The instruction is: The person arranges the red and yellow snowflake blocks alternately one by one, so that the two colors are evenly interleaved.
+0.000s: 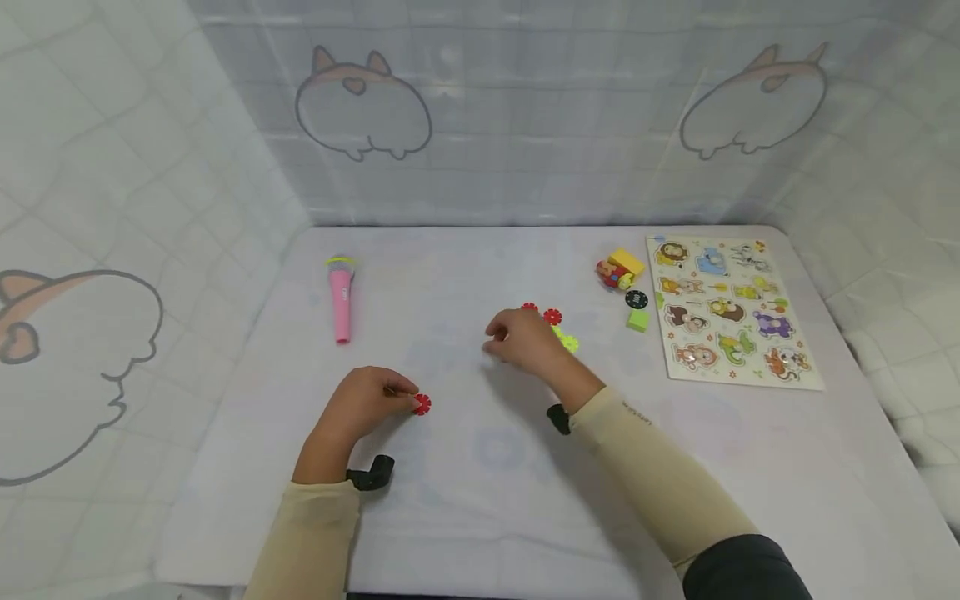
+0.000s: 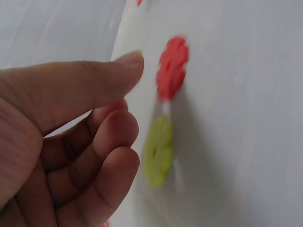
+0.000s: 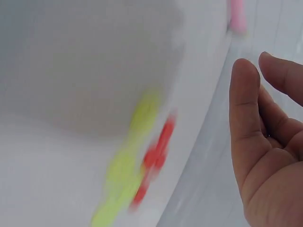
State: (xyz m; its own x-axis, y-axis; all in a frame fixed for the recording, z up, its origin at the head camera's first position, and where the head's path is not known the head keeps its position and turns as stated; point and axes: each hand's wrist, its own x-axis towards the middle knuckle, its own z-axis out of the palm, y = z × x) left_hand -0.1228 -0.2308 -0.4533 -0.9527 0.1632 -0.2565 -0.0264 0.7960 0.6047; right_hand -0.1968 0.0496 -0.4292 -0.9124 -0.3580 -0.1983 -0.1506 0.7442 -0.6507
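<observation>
Close to my left hand (image 1: 367,402), a small red flower-shaped disc (image 1: 422,404) shows just past the fingertips. In the left wrist view, red pieces (image 2: 173,66) and a yellow-green disc (image 2: 158,151) lie beyond the bent fingers, with nothing visible between thumb and fingers. My right hand (image 1: 525,343) hovers over mid-table, thumb and index tips near each other and holding nothing. Beside and partly behind it are red flower discs (image 1: 552,317) and yellow-green ones (image 1: 567,340). The right wrist view shows these yellow-green discs (image 3: 123,170) and red discs (image 3: 156,153) blurred.
A pink toy microphone (image 1: 341,304) lies at back left. Toward the right are a yellow block (image 1: 627,262), a red toy figure (image 1: 611,273), a black round chip (image 1: 636,299) and a green block (image 1: 637,320). An animal puzzle board (image 1: 731,312) lies at far right.
</observation>
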